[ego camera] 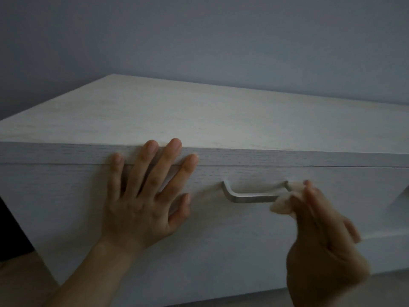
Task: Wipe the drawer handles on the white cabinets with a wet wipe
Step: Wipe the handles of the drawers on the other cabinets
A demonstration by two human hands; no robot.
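Observation:
A white cabinet (221, 116) fills the view, its top drawer front (221, 235) facing me. On that drawer sits a silver bar handle (250, 197). My left hand (146, 196) lies flat against the drawer front to the left of the handle, fingers spread, fingertips at the cabinet's top edge. My right hand (323, 235) pinches a small white wet wipe (284, 203) and holds it against the right end of the handle. The right hand is blurred.
A plain grey-blue wall (199, 36) stands behind the cabinet. A dark gap (11, 229) and a strip of wooden floor (20, 275) show at the lower left. A second cabinet front (400, 209) adjoins on the right.

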